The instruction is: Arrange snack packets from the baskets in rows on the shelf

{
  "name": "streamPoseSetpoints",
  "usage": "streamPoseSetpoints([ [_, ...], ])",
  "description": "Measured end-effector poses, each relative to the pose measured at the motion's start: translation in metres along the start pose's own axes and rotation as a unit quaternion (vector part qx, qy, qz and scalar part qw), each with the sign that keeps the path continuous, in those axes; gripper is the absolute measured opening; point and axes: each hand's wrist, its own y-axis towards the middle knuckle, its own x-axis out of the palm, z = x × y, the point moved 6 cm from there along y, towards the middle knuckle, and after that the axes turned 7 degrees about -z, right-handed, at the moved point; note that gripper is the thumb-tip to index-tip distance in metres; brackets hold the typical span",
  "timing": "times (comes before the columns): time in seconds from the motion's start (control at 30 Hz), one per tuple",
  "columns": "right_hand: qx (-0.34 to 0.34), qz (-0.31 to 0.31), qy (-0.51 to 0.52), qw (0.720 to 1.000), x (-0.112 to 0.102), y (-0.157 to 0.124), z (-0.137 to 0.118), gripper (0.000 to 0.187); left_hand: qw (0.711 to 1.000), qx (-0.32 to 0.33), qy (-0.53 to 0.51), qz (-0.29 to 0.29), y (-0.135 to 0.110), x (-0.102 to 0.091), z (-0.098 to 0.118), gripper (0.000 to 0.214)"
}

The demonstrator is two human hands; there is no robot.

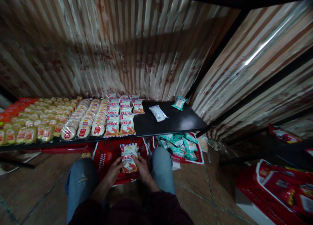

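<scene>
Between my knees, a snack bag (129, 157) with red lettering and an orange picture is held upright by both hands. My left hand (114, 171) grips its left edge, and my right hand (142, 168) grips its right edge. A second bag seems to lie behind it, mostly hidden. Below sits a red basket (102, 160) with a white rim. On the black shelf (156, 129) ahead, matching snack bags (127, 124) stand in rows. To their right lie a white bag (158, 113), apparently back side up, and a green bag (179, 103).
Round packaged cakes (83, 127), yellow packs (26, 132) and orange packs (14, 107) fill the shelf's left part. Under its right end, a red basket holds green bags (181, 145). Red packages (286, 192) occupy a container at lower right. A striped sheet (117, 49) hangs behind the shelf.
</scene>
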Motion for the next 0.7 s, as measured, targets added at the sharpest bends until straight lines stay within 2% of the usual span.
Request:
streamPoseSetpoints([
  [0.3, -0.041, 0.015, 0.004, 0.999, -0.009, 0.0, -0.025, 0.049, 0.997, 0.047, 0.051, -0.015, 0.012, 0.029, 0.024, 0.046],
  [0.57, -0.061, 0.028, -0.003, 0.998, -0.016, 0.001, -0.05, 0.068, 0.992, 0.084, 0.098, 0.016, 0.022, 0.049, 0.046, 0.051],
  [0.7, -0.068, 0.035, -0.016, 0.997, -0.022, 0.009, -0.055, 0.071, 0.99, 0.094, 0.102, 0.004, 0.028, 0.059, 0.054, 0.05],
])
